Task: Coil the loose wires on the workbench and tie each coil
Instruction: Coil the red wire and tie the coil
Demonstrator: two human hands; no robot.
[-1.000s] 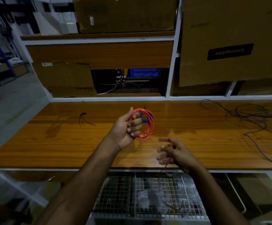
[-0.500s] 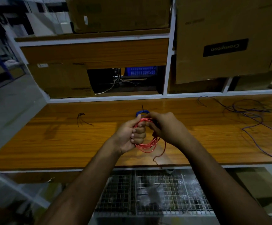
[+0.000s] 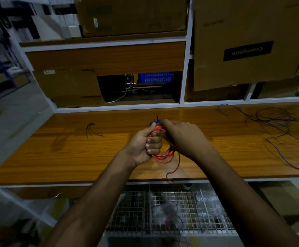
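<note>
A coil of red wire [image 3: 163, 155] hangs above the middle of the wooden workbench [image 3: 73, 154]. My left hand [image 3: 145, 142] grips the coil's left side with curled fingers. My right hand [image 3: 182, 138] is curled over the coil's top right, fingers at the wire. A loose red tail [image 3: 176, 166] dangles below the coil. A blue wire piece [image 3: 155, 122] with a thin black tie end sticking up shows just above my hands. Loose purple wires [image 3: 278, 125] lie spread on the bench at the right.
A small black tie [image 3: 91, 130] lies on the bench at left. Cardboard boxes [image 3: 243, 41] fill the shelves behind the bench. A wire mesh basket [image 3: 171, 207] with bagged parts sits under the front edge. Open floor lies to the left.
My right hand rose from below the coil one second ago to the coil's top right. Since half a second ago both hands barely moved.
</note>
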